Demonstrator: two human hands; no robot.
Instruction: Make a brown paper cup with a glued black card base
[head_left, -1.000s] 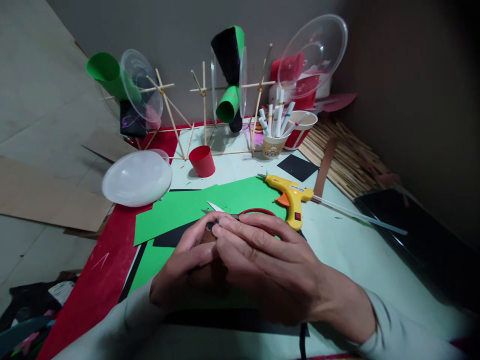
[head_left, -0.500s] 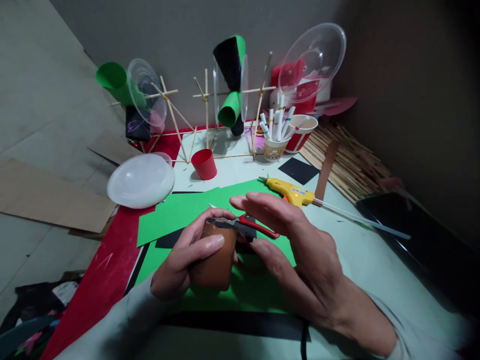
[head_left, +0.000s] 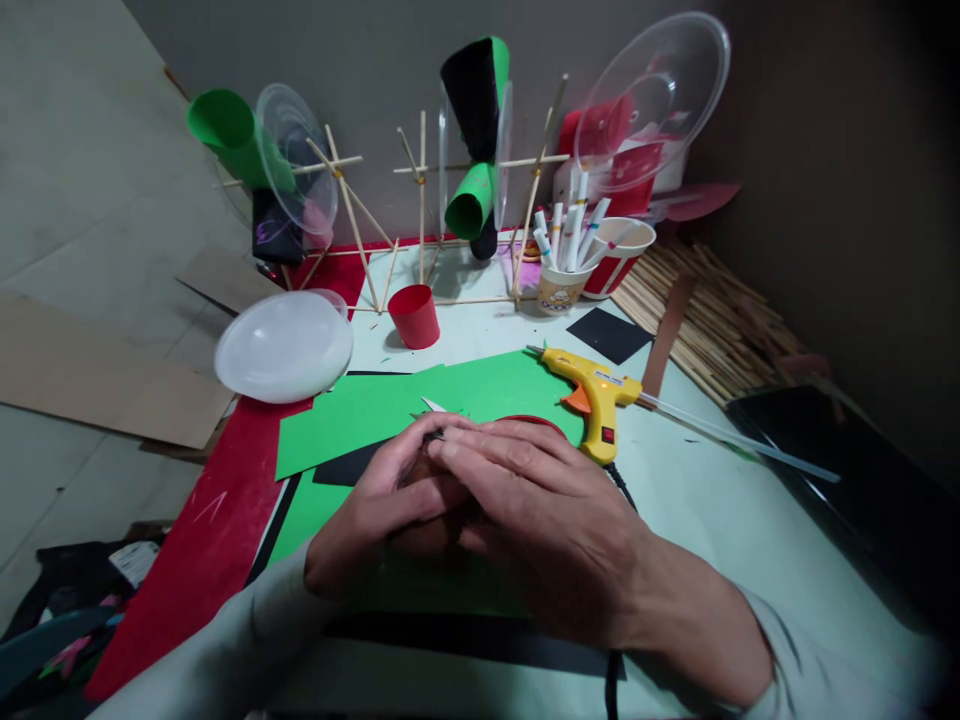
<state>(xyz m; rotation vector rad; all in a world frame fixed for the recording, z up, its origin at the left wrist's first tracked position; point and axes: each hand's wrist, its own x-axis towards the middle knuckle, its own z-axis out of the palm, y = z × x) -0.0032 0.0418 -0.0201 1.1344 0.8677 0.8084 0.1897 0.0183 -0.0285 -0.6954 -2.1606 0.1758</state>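
A brown paper tube (head_left: 426,538) is held low over the green sheets, mostly covered by my two hands. My left hand (head_left: 367,515) is closed around its left side, with the thumb along the near wall. Over its top and right side lies my right hand (head_left: 570,520), fingers together and bent onto the rim, close to my left fingertips. Just beyond my fingers are scissors: a pale blade tip (head_left: 432,405) and part of a red handle (head_left: 534,420) show, the rest hidden. Green paper (head_left: 375,395) and black paper (head_left: 346,464) lie underneath.
A yellow glue gun (head_left: 596,390) with a glue stick lies right of my hands. Behind stand a red paper ring (head_left: 414,318), a stick frame (head_left: 346,205) with discs and cones, and a cup (head_left: 559,292) of paper rolls. A white bowl (head_left: 281,350) sits left, bundled sticks (head_left: 720,310) right.
My right hand has come down and left, from hovering open beside the brown tube onto its top. It now hides much of the tube and scissors. The view has tilted slightly downward.
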